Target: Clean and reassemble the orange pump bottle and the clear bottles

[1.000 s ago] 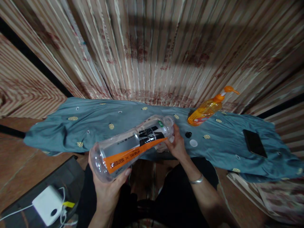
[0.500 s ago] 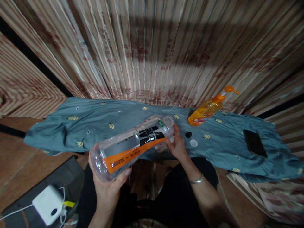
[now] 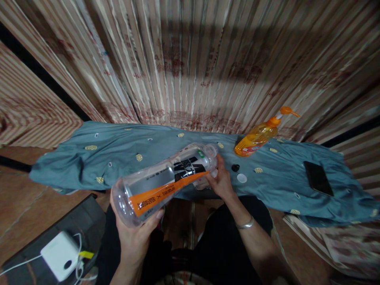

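Note:
A large clear plastic bottle [image 3: 163, 178] with a silver, black and orange label lies tilted between my hands, its uncapped neck pointing right. My left hand [image 3: 136, 233] is wrapped round its base. Near the neck, my right hand [image 3: 221, 180] grips the bottle, its fingers partly hidden behind it. Just right of that hand, a small black cap [image 3: 235, 168] and a white round disc [image 3: 242, 178] lie on the cloth. Something pale, partly hidden, lies beneath the bottle [image 3: 203, 183].
A teal cloth [image 3: 166, 142] with pineapple prints covers the narrow table. An orange pump bottle [image 3: 257, 138] stands behind the caps, and a dark phone [image 3: 318, 178] lies at the right. At lower left, a white charger box [image 3: 61, 253] with cables rests on a dark surface. Striped curtains hang behind.
Almost nothing differs. Both hands keep their hold on the bottle, which stays in nearly the same tilted position.

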`<state>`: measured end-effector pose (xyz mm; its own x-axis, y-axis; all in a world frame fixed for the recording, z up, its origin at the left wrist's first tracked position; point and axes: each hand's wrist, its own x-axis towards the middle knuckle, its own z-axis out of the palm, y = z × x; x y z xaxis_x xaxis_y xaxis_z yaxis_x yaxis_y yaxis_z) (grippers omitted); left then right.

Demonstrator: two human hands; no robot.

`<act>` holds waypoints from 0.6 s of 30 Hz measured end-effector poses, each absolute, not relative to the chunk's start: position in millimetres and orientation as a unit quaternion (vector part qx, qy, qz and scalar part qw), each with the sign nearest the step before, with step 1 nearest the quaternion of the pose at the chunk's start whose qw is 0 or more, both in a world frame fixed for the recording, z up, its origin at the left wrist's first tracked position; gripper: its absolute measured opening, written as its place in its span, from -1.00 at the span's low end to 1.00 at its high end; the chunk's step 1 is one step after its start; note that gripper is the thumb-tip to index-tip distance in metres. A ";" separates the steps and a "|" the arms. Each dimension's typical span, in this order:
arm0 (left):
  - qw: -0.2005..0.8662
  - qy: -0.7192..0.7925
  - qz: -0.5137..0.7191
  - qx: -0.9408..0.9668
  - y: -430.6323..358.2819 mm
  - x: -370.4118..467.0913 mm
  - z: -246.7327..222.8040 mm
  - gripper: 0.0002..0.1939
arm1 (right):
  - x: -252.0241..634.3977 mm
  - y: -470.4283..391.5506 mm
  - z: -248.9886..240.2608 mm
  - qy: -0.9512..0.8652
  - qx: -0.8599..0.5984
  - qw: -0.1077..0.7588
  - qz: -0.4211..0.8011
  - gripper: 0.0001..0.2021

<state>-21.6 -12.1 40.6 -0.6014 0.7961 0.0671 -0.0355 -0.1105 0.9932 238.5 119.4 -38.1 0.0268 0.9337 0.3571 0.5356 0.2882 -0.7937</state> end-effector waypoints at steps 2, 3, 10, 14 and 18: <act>0.311 0.590 0.671 0.323 -12.0 -21.7 40.1 0.47 | 238.5 119.1 -37.3 -0.658 -0.557 0.454 0.226 -0.15; 0.313 0.589 0.671 0.324 -12.0 -22.4 38.9 0.47 | 238.4 118.8 -36.7 -0.655 -0.558 0.455 0.230 -0.15; 0.327 0.581 0.667 0.333 -10.7 -38.9 22.2 0.49 | 236.6 117.7 -33.5 -0.645 -0.563 0.458 0.238 -0.18; 0.325 0.581 0.667 0.335 -10.9 -36.3 23.3 0.47 | 236.7 117.9 -34.3 -0.647 -0.566 0.456 0.229 -0.17; 0.318 0.587 0.666 0.334 -12.4 -26.4 33.3 0.43 | 237.1 118.4 -35.3 -0.650 -0.562 0.454 0.235 -0.15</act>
<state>-26.4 -12.4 33.3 -0.5741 0.8156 0.0723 -0.0308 -0.1098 0.9935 237.1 118.4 -35.3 0.0446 0.9444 0.3258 0.5177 0.2571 -0.8160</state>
